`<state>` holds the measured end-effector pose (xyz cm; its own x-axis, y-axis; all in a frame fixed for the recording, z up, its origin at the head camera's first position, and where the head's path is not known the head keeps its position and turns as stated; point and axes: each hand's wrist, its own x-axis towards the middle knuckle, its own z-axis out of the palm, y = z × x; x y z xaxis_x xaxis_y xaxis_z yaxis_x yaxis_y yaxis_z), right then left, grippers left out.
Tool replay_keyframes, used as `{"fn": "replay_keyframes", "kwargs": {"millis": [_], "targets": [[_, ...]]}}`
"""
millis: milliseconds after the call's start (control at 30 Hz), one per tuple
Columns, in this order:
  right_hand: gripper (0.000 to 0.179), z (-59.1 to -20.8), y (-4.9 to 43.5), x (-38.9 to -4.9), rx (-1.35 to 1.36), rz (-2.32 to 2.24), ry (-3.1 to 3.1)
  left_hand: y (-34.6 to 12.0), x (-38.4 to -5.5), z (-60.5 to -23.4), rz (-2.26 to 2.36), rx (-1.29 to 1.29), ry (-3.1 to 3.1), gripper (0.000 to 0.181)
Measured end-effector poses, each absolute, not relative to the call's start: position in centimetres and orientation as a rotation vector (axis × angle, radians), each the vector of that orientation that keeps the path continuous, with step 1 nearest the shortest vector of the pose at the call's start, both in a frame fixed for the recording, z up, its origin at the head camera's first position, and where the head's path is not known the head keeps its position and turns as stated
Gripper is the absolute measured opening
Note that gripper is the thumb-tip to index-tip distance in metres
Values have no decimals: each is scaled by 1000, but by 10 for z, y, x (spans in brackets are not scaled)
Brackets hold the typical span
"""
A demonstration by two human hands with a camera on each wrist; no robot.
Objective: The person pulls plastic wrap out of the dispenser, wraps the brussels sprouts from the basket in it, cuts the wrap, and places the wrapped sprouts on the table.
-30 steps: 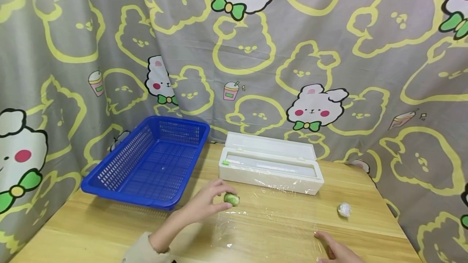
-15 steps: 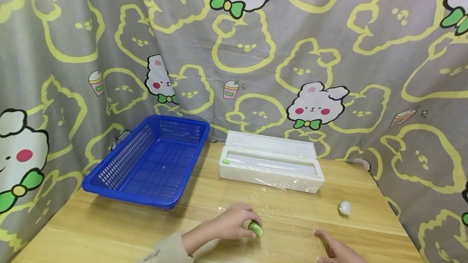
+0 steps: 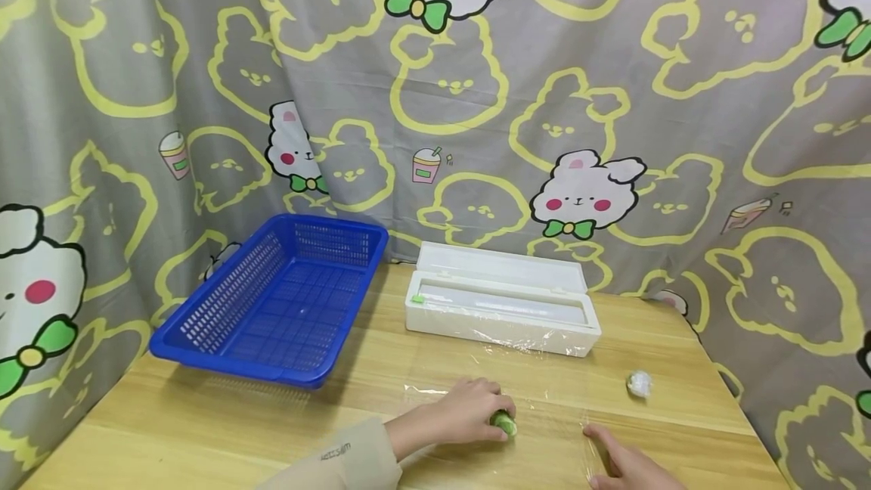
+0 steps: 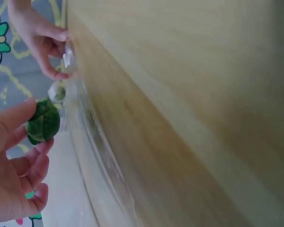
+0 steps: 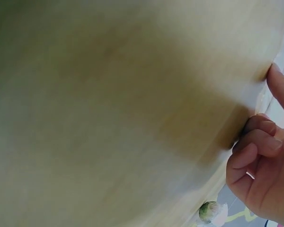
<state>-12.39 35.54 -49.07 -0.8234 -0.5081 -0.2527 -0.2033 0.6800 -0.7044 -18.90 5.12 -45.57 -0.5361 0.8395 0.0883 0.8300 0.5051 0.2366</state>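
Note:
My left hand (image 3: 469, 410) pinches a Brussels sprout (image 3: 504, 423) between thumb and fingertips, low over a sheet of clear cling film (image 3: 469, 366). In the left wrist view the green, leafy sprout (image 4: 43, 121) shows whole, with the other fingers loosely bent below it. My right hand (image 3: 633, 467) is at the film's right edge, its thumb and index finger spread apart and their tips at the film. Seen from the right wrist, the index finger (image 5: 280, 90) reaches out straight to the tabletop while the other fingers curl in.
The film runs from a white dispenser box (image 3: 500, 329) with its lid up and a green slider at its left end. A blue basket (image 3: 272, 376) stands at the back left. A film-wrapped sprout (image 3: 639, 384) lies at the right. A patterned curtain (image 3: 469, 119) hangs behind the table.
My left hand has carried the sprout right and toward me, from near the box to over the middle of the film. The right hand has stayed at the film's edge.

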Motion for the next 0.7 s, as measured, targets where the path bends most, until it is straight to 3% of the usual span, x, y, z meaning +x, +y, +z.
{"fn": "replay_keyframes", "kwargs": {"millis": [533, 700], "targets": [[66, -491, 356, -125, -558, -962, 2448, 55, -190, -466, 267, 1449, 2731, 21], [66, -492, 357, -125, -596, -947, 2464, 52, -190, -467, 279, 1415, 2727, 32]]}}
